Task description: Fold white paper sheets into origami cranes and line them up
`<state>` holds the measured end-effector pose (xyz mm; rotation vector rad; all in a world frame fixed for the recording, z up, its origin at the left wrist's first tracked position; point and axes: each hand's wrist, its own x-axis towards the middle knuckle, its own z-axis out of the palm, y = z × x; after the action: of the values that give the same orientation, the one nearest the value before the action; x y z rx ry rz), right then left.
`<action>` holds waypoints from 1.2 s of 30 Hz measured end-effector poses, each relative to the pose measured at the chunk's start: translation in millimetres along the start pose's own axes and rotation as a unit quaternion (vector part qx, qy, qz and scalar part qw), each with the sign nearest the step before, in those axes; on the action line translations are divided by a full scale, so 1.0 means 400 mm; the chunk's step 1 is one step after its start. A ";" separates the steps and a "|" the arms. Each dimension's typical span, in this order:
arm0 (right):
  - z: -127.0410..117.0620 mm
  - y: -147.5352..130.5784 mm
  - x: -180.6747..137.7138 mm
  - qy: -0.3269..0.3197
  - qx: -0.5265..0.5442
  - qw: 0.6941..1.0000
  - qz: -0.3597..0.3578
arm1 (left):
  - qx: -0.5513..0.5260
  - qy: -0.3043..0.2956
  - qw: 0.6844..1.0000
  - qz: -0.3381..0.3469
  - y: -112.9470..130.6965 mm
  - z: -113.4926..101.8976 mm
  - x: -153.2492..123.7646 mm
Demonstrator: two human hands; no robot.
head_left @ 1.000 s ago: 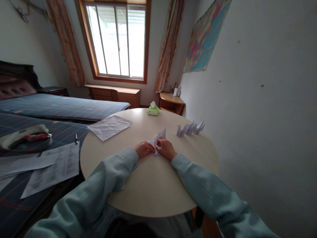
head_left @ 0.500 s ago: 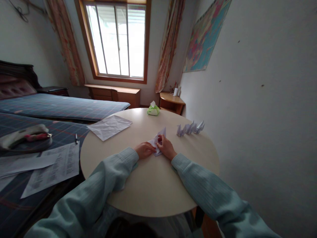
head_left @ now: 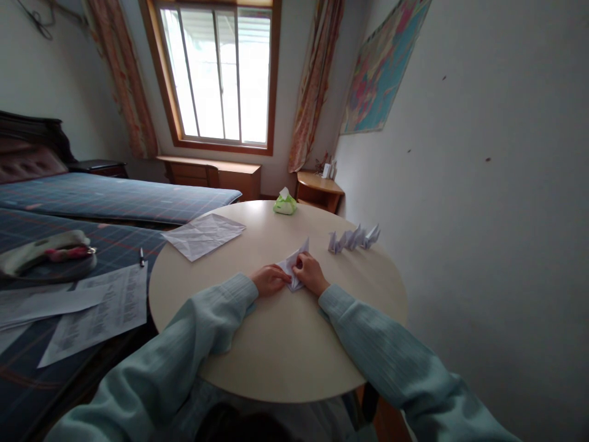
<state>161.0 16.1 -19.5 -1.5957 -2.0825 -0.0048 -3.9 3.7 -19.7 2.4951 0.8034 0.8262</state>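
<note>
A partly folded white paper (head_left: 294,263) lies on the round beige table (head_left: 276,344), its pointed tip aimed away from me. My left hand (head_left: 269,279) is closed, pressing down the paper's near left edge. On the right side, my right hand (head_left: 309,272) has its fingers curled and pinched on a flap. Both hands touch the paper; their fingers hide its near part.
Several folded white paper figures (head_left: 353,238) stand in a row at the table's right. A creased white sheet (head_left: 202,236) lies at the left, a green tissue pack (head_left: 284,204) at the far edge. A bed with printed papers (head_left: 92,313) and a pen (head_left: 142,257) is left.
My right hand shifted slightly up along the paper's flap and pressed it flatter. The left hand stayed almost still on the near edge.
</note>
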 end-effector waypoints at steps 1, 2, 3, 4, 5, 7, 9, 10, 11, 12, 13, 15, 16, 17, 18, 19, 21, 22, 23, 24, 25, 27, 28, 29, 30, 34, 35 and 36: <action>0.000 0.000 0.001 -0.001 -0.002 1.000 -0.001 | -0.001 -0.001 1.000 0.000 0.000 0.000 0.000; 0.001 0.001 0.001 -0.001 -0.004 1.000 -0.003 | -0.001 -0.002 1.000 0.000 0.000 0.000 0.000; 0.001 0.001 0.002 -0.003 -0.007 1.000 -0.006 | -0.002 -0.006 1.000 0.002 0.000 0.000 0.000; 0.001 0.001 0.002 -0.005 -0.010 1.000 -0.008 | -0.003 -0.007 1.000 0.002 0.000 0.001 0.000; 0.002 0.000 0.002 -0.008 -0.012 1.000 -0.010 | -0.004 -0.007 1.000 0.001 0.001 0.001 0.000; 0.002 -0.001 0.002 -0.013 -0.016 1.000 -0.011 | -0.005 -0.004 1.000 -0.004 0.001 0.002 0.000; 0.001 -0.003 0.001 -0.017 -0.016 1.000 -0.010 | -0.005 -0.002 1.000 -0.009 0.001 0.003 0.000; 0.000 -0.005 0.000 -0.017 -0.017 1.000 -0.007 | -0.005 -0.003 1.000 -0.010 0.001 0.004 0.000; -0.001 -0.005 -0.001 -0.014 -0.018 1.000 -0.002 | -0.006 -0.004 1.000 -0.008 0.001 0.004 0.000; -0.002 -0.005 -0.002 -0.009 -0.019 1.000 0.006 | -0.008 -0.005 1.000 -0.006 0.002 0.004 0.000; -0.003 -0.004 -0.003 0.000 -0.021 1.000 0.017 | -0.010 -0.006 1.000 -0.004 0.003 0.004 0.000; -0.004 0.002 -0.003 0.017 -0.020 0.999 0.044 | -0.014 -0.006 1.000 -0.005 0.006 0.004 0.000; -0.004 0.007 -0.001 0.019 -0.016 0.998 0.058 | -0.015 -0.008 1.000 -0.011 0.007 0.003 0.001; -0.004 0.013 0.000 0.016 -0.009 0.997 0.069 | -0.015 -0.010 1.000 -0.023 0.008 0.003 0.001; -0.003 0.019 0.003 0.008 -0.001 0.997 0.076 | -0.014 -0.008 0.999 -0.038 0.008 0.003 0.002; -0.001 0.025 0.005 -0.004 0.007 0.997 0.078 | -0.011 -0.002 0.998 -0.055 0.006 0.002 0.003; 0.003 0.035 0.010 -0.023 0.018 0.997 0.071 | -0.001 0.027 0.996 -0.082 -0.003 -0.002 0.005; 0.006 0.038 0.012 -0.029 0.022 0.997 0.063 | 0.005 0.050 0.995 -0.090 -0.011 -0.005 0.006; 0.009 0.038 0.013 -0.033 0.027 0.998 0.053 | 0.011 0.075 0.993 -0.093 -0.020 -0.008 0.006; 0.013 0.038 0.014 -0.037 0.035 0.998 0.040 | 0.023 0.109 0.988 -0.106 -0.030 -0.010 0.006; 0.016 0.035 0.014 -0.041 0.048 0.998 0.021 | 0.029 0.124 0.985 -0.120 -0.039 -0.012 0.007; 0.023 0.027 0.012 -0.058 0.084 0.994 -0.032 | 0.034 0.135 0.979 -0.150 -0.056 -0.014 0.006; 0.025 0.023 0.010 -0.068 0.104 0.990 -0.063 | 0.033 0.123 0.979 -0.158 -0.062 -0.013 0.005; 0.026 0.018 0.008 -0.077 0.122 0.986 -0.089 | 0.032 0.109 0.980 -0.163 -0.067 -0.012 0.005; 0.026 0.014 0.006 -0.083 0.136 0.981 -0.110 | 0.031 0.094 0.982 -0.163 -0.070 -0.010 0.004; 0.015 0.002 -0.001 -0.091 0.167 0.972 -0.140 | 0.025 0.075 0.984 -0.162 -0.077 -0.003 0.003; 0.011 0.001 -0.001 -0.092 0.171 0.971 -0.142 | 0.024 0.075 0.983 -0.164 -0.079 -0.002 0.004; 0.008 0.000 -0.002 -0.093 0.177 0.969 -0.143 | 0.023 0.076 0.983 -0.167 -0.080 0.000 0.004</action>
<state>160.0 16.4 -22.6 -1.1139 -2.2836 0.4074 -15.6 29.2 -35.5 2.2634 1.2650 0.8894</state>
